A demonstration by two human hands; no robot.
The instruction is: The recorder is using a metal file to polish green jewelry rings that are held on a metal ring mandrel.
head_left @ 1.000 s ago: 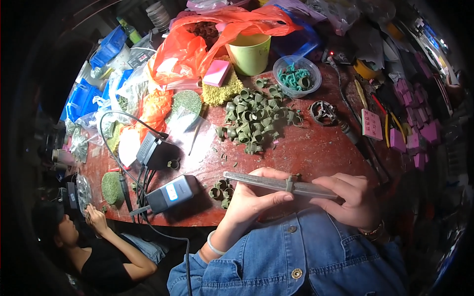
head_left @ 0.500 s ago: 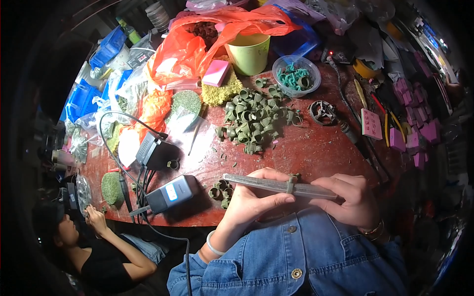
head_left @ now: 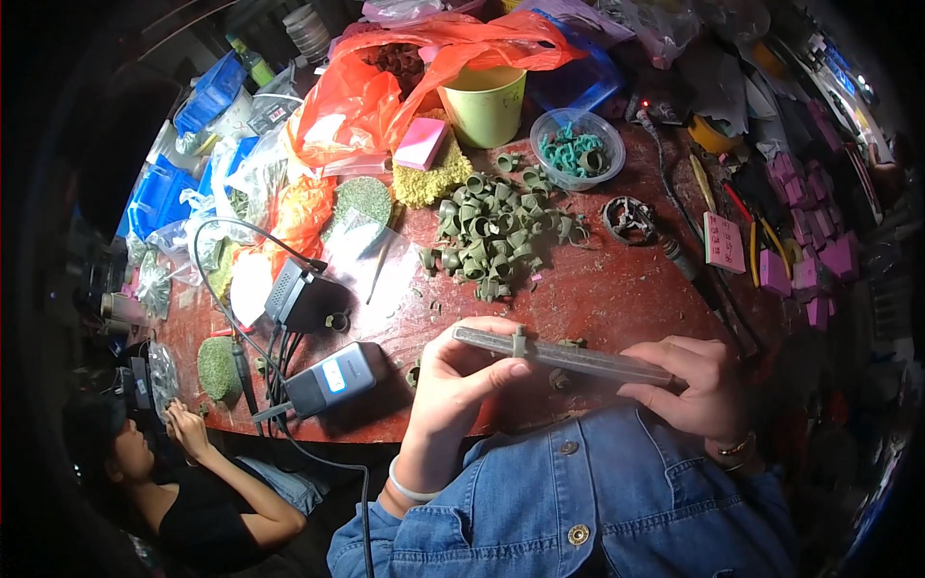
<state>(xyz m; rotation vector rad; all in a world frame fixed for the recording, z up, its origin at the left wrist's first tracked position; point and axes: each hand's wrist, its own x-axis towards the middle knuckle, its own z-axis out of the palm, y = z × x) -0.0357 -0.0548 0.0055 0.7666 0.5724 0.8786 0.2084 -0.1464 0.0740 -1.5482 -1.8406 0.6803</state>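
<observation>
The left hand [head_left: 451, 380] is closed on one end of a flat grey bar [head_left: 612, 363], thumb in front and fingers behind, with the thumb tip at a green ring [head_left: 519, 345] that goes around the bar near that end. The right hand [head_left: 701, 387] pinches the other end between thumb and fingers. The bar is held above the near edge of the red table [head_left: 617, 289], tilted slightly down to the right.

Taking the bar as the dial's centre, a heap of green rings [head_left: 493, 229] lies at 11 o'clock and a clear tub [head_left: 618, 156] at 12. A black box [head_left: 349, 371] sits at 9, a red plastic bag [head_left: 349, 120] between 10 and 11, and pink blocks [head_left: 840, 258] at 2. Between 8 and 9, well apart, another person [head_left: 217, 506] sits.
</observation>
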